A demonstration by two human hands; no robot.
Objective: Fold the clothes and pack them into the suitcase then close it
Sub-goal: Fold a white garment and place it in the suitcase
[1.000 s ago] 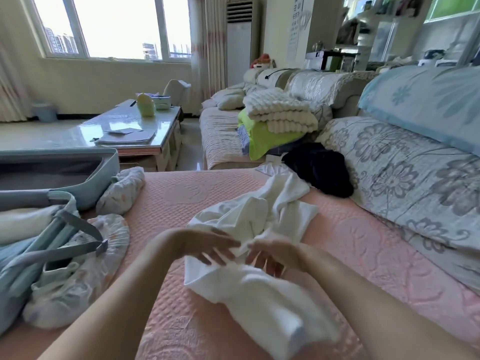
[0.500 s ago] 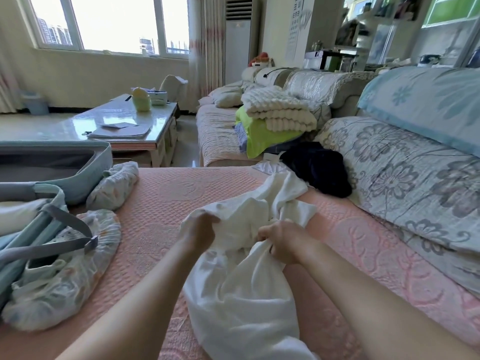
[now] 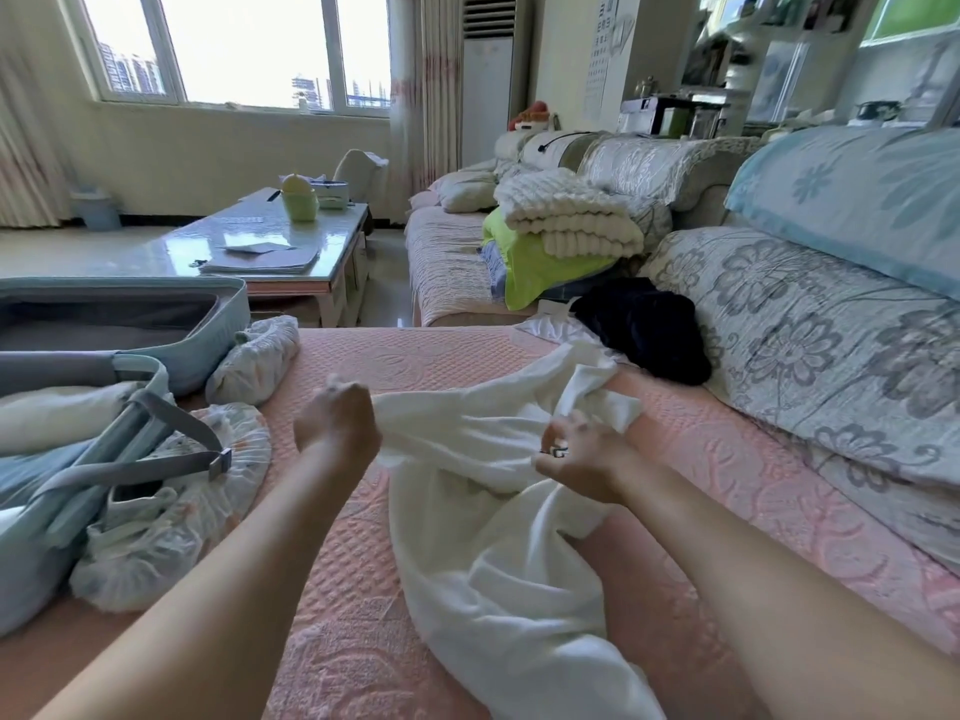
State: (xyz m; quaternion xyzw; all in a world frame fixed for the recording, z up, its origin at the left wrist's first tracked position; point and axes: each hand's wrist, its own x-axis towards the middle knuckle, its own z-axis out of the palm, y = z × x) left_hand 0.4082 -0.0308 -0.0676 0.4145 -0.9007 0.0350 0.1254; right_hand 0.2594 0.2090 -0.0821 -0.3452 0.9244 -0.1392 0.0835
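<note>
In the head view, we find the white garment (image 3: 493, 511) in the lower middle of the frame, lying crumpled on the pink quilted sofa cover (image 3: 415, 366) and running from between the two hands down to the bottom edge. The left hand (image 3: 337, 423), just left of centre, is closed in a fist around the garment's upper left edge and holds it lifted off the cover. The right hand (image 3: 582, 459), right of centre, has its fingers curled and pinches a bunched part of the same cloth. The fabric is pulled taut between the two hands. We notice a small dark-and-white thing at the right fingers but cannot tell what it is.

At the left edge, the pale blue suitcase (image 3: 218, 324) lies open with a grey strap (image 3: 171, 454) across its near half. Two patterned cloth bundles (image 3: 254, 361) rest against it. A black garment (image 3: 644, 330) lies right of centre against the floral back cushion (image 3: 805, 345). Behind it, folded cream blankets (image 3: 571, 220) sit on a lime-green item (image 3: 535, 267).

In the upper part of the frame we see a coffee table (image 3: 208, 252) with a green cup (image 3: 298, 200), a standing air conditioner (image 3: 485, 85) and a wall chart (image 3: 602, 70). The chart's rows of marks are too small for us to read.
</note>
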